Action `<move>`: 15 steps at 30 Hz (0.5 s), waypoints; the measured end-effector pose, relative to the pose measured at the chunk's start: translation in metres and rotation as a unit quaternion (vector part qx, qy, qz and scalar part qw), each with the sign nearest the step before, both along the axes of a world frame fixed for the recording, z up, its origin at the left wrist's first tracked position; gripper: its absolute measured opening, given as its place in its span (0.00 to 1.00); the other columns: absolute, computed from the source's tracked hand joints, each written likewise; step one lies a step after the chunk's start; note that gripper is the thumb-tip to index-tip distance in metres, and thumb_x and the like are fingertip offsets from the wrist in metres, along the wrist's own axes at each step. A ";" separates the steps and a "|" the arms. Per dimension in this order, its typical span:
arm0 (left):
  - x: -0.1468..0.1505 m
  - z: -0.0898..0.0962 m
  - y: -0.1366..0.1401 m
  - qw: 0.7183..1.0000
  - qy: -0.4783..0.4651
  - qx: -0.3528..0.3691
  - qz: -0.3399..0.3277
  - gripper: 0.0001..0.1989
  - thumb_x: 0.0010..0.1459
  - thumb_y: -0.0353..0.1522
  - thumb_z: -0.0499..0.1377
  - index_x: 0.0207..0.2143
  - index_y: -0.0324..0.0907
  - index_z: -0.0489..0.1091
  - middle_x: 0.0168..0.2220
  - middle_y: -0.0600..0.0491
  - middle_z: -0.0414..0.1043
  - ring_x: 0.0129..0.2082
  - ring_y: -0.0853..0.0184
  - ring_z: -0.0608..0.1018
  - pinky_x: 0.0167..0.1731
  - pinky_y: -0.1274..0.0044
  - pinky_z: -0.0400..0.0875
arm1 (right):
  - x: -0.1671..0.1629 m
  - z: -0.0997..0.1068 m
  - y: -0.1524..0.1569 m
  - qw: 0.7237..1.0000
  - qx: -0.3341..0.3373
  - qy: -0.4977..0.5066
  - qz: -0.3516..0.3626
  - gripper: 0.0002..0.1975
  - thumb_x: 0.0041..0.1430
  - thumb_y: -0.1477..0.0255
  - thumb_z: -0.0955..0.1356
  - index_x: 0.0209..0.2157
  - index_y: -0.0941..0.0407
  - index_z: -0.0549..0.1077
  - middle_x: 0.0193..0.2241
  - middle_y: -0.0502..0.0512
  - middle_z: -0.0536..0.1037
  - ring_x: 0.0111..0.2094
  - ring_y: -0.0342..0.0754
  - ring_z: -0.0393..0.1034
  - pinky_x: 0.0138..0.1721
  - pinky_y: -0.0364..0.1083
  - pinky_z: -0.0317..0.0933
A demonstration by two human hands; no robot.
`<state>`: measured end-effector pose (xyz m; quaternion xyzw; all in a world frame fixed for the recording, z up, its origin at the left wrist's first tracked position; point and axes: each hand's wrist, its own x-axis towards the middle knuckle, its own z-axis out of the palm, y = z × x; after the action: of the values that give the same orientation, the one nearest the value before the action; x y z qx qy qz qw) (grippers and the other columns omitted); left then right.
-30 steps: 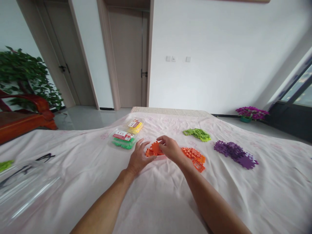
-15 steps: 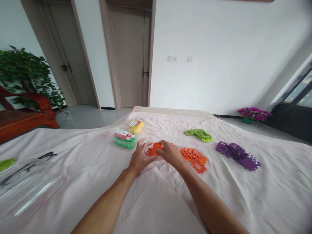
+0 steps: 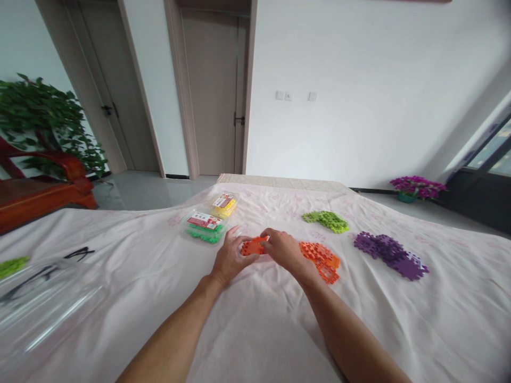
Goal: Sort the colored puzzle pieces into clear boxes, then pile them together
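Note:
Between my hands, orange interlocking plastic pieces (image 3: pixel 250 247) lie flat in what looks like a small clear plastic box, mostly hidden by my fingers. My left hand (image 3: pixel 230 256) curves round the box's left side, thumb at the near edge and fingers at the far side. From the right, my right hand (image 3: pixel 281 248) has its thumb and fingers closed on an orange piece at the box's right end. Just right of that hand spreads a loose pile of orange pieces (image 3: pixel 320 259), partly covered by my wrist.
Two labelled clear boxes, one with green pieces (image 3: pixel 205 234) and one with yellow pieces (image 3: pixel 225 208), sit beyond my left hand. Lime-green pieces (image 3: pixel 327 221) and purple pieces (image 3: pixel 389 255) lie to the right. Glasses (image 3: pixel 80 254) and a large clear container (image 3: pixel 43 314) are at left.
The orange piece that stood raised between my hands now lies lower and flatter among the others. My right hand has shifted slightly right; my left hand has barely moved.

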<state>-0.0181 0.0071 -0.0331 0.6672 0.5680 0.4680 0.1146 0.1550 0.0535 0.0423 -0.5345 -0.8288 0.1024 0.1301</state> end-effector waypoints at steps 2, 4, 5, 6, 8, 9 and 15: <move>0.000 0.002 -0.001 1.000 0.001 -0.002 0.000 0.20 0.50 0.43 0.67 0.45 0.48 0.74 0.63 0.46 0.53 0.63 0.54 0.62 0.55 0.65 0.68 | 0.000 -0.001 0.000 1.000 -0.013 0.010 0.025 0.16 0.58 0.70 0.64 0.47 0.51 0.76 0.38 0.55 0.81 0.40 0.50 0.74 0.36 0.43 0.58; 0.001 0.004 -0.001 1.000 0.005 -0.006 0.004 0.20 0.50 0.43 0.67 0.45 0.47 0.74 0.62 0.46 0.54 0.63 0.54 0.62 0.58 0.63 0.65 | -0.001 -0.003 -0.001 0.998 -0.024 0.024 0.058 0.16 0.58 0.70 0.64 0.47 0.50 0.76 0.38 0.53 0.81 0.40 0.49 0.74 0.36 0.42 0.58; 0.001 0.004 -0.002 1.000 0.006 -0.008 0.006 0.20 0.50 0.43 0.67 0.44 0.47 0.75 0.62 0.46 0.54 0.63 0.54 0.63 0.59 0.63 0.63 | -0.002 -0.004 -0.001 0.997 -0.026 0.027 0.069 0.16 0.58 0.71 0.64 0.47 0.50 0.76 0.39 0.53 0.81 0.40 0.49 0.74 0.37 0.42 0.58; 0.001 0.005 -0.002 1.000 0.007 -0.008 0.008 0.20 0.50 0.43 0.67 0.44 0.47 0.75 0.62 0.46 0.54 0.62 0.54 0.63 0.60 0.63 0.62 | -0.002 -0.005 -0.001 0.997 -0.025 0.025 0.071 0.16 0.58 0.71 0.64 0.47 0.50 0.76 0.39 0.53 0.81 0.40 0.49 0.74 0.37 0.42 0.58; 0.001 0.005 -0.002 1.000 0.006 -0.008 0.007 0.20 0.50 0.43 0.67 0.44 0.46 0.75 0.62 0.46 0.53 0.62 0.54 0.64 0.60 0.63 0.62 | -0.001 -0.006 0.000 0.999 -0.017 0.008 0.049 0.16 0.59 0.71 0.63 0.47 0.51 0.75 0.39 0.55 0.81 0.41 0.50 0.74 0.38 0.43 0.59; 0.001 0.005 -0.001 1.000 0.006 -0.006 0.006 0.19 0.50 0.43 0.67 0.43 0.45 0.75 0.62 0.46 0.53 0.62 0.54 0.63 0.60 0.64 0.62 | -0.001 -0.006 0.000 0.999 -0.012 -0.001 0.036 0.16 0.59 0.72 0.63 0.47 0.51 0.75 0.39 0.56 0.81 0.41 0.51 0.74 0.38 0.44 0.59; 0.001 0.006 -0.001 1.000 0.017 0.000 -0.003 0.15 0.51 0.43 0.66 0.39 0.46 0.76 0.54 0.47 0.63 0.64 0.54 0.61 0.61 0.64 0.62 | -0.001 -0.007 -0.001 0.996 -0.025 0.011 0.090 0.18 0.60 0.75 0.61 0.48 0.51 0.75 0.40 0.55 0.81 0.42 0.49 0.75 0.40 0.43 0.60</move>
<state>-0.0170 0.0057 -0.0269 0.6763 0.5682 0.4565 0.1065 0.1537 0.0525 0.0357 -0.4599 -0.8692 0.1399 0.1163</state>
